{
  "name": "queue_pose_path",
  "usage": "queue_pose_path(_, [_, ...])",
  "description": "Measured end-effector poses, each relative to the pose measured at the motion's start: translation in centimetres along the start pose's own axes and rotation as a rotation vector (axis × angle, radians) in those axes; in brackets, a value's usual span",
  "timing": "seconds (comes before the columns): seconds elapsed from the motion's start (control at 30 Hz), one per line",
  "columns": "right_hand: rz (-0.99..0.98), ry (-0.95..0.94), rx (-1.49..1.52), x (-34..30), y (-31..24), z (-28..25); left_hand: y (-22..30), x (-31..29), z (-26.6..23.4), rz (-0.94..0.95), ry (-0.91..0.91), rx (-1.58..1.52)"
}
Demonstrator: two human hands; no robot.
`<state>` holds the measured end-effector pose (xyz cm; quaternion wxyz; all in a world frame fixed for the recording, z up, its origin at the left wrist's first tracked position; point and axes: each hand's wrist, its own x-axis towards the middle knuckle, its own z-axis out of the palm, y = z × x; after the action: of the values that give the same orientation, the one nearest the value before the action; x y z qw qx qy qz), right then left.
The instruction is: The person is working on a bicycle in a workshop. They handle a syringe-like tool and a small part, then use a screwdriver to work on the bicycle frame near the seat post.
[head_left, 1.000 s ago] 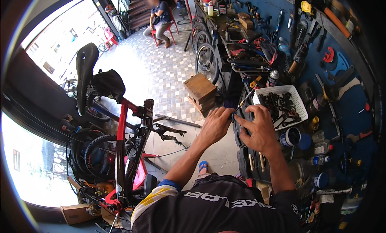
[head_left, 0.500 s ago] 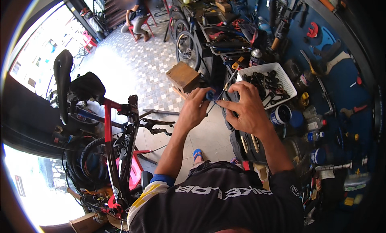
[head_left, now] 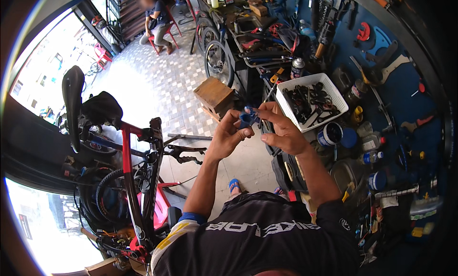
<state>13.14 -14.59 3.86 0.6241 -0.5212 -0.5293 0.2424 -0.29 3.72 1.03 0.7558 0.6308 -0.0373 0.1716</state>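
Out in front of my chest, both hands meet around a small blue ring-shaped part (head_left: 245, 119) whose exact kind I cannot make out. My left hand (head_left: 228, 134) is closed on it, with the thumb below and the fingers behind. From the other side, my right hand (head_left: 285, 133) reaches in with its forefinger tip against the part's right edge. Its thumb stands apart, lower down. The remaining right fingers are partly hidden.
A red and black bicycle frame (head_left: 128, 152) with a black saddle stands left. On the right, a white basket (head_left: 317, 79) holds dark metal parts. A wooden block (head_left: 214, 95) stands ahead. Tools crowd the workbench (head_left: 267, 37). A person (head_left: 159, 23) sits far back on a red chair.
A thin rod seen between my hands before no longer shows there. My right hand has moved left and lower, nearer the blue part. My left hand has turned, showing more of the part.
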Motion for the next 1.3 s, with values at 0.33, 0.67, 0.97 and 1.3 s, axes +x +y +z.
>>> queue_pose_path(0.33, [-0.023,-0.066,-0.171,0.5,-0.2,0.3,0.2,-0.6,-0.3,0.049,-0.011,-0.017])
queue_pose_path(0.67, [-0.203,0.021,-0.997,1.2,-3.0,-0.2,0.8,-0.6,-1.4,-0.007,0.016,0.004])
queue_pose_path(0.97, [-0.345,-0.016,-1.233,1.2,-4.9,-1.7,0.8,-1.1,-2.1,-0.064,0.044,0.098])
queue_pose_path(1.3, [-0.186,-0.027,-0.961,1.9,-3.7,0.5,2.1,-1.3,-1.4,0.039,0.077,0.220])
